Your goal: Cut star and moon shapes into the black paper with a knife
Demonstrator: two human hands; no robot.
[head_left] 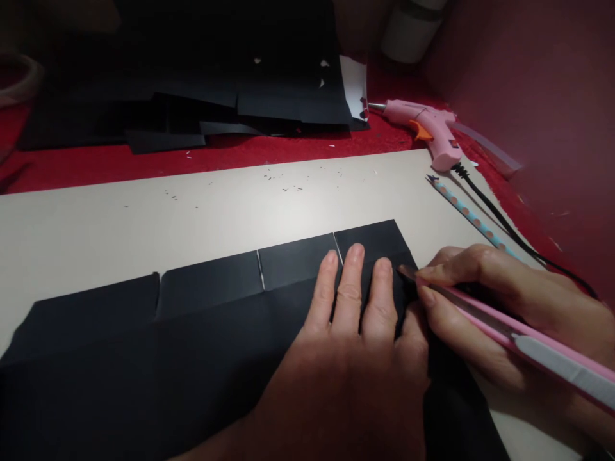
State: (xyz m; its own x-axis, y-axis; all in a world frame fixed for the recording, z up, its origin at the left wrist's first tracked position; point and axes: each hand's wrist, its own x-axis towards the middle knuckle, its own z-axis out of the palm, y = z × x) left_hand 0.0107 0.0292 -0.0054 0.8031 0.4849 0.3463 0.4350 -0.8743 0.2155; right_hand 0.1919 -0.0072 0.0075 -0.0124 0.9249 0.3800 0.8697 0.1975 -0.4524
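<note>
A long black sheet of card [144, 346] lay flat on a pale beige board [144, 218], near the front edge, w/ a folded strip along its far side. Three short slits were seen already cut into that strip, approx. evenly spaced, splitting it into four flaps; the last slit sat just by the fingertips. The sheet's right end was being worked, so the slitting was judged mostly done, w/ perhaps trimming at that end left; the near part of the sheet was hidden by the arms.

The left hand [350, 339] was pressed flat on the card, fingers spread narrowly, nothing held. The right hand [500, 301] was closed round a pink-handled craft knife [504, 326], blade tip touching the card's right edge.

Further out: a blue spotted pencil [473, 218], a pink hot-glue gun [427, 128] w/ black cord [509, 230], and a pile of black card pieces [216, 89] on red cloth [144, 160].
</note>
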